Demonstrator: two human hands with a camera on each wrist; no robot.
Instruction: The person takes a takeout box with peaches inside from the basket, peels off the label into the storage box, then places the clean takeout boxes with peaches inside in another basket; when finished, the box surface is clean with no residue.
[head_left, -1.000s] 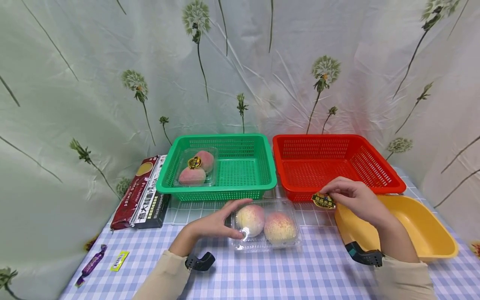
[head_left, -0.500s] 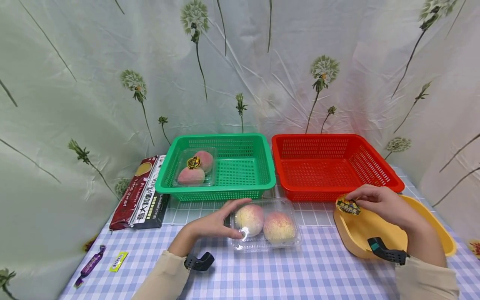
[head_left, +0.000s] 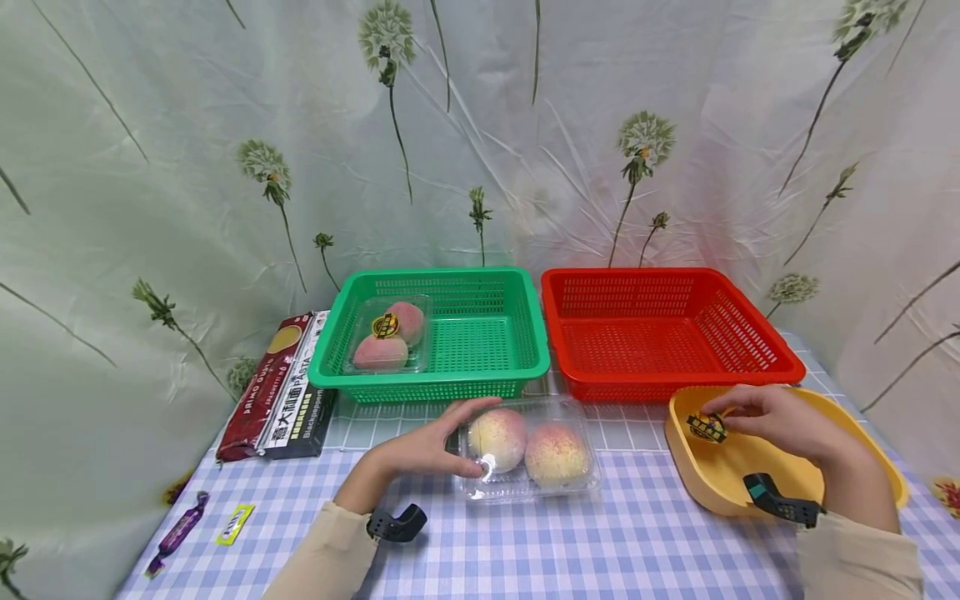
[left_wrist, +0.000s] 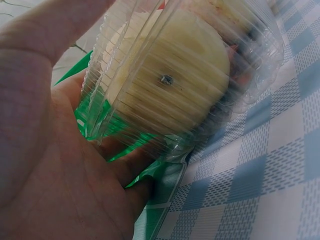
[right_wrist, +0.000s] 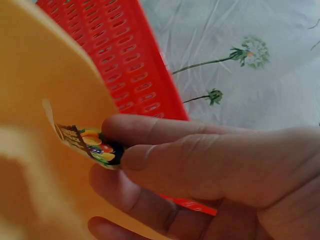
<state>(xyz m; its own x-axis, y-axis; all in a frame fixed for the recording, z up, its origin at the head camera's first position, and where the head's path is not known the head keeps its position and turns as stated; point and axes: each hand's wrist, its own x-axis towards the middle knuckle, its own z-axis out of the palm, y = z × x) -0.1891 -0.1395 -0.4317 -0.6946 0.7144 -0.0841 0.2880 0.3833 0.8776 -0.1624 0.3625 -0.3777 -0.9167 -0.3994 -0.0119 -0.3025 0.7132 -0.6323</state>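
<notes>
Open checked cloth [head_left: 637,542] lies between the hands; green basket [head_left: 435,333] and red basket [head_left: 660,329] block beyond them.

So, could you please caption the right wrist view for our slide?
Right hand pinches a peeled sticker over the yellow basin, red basket behind.

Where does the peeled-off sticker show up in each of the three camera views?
Head: the sticker is at right, pinched by the right hand over the yellow tub.
Left wrist: not in it; only the left hand on the clear peach box.
Right wrist: left of centre, between thumb and fingers.
Shared landmark: the red basket.
</notes>
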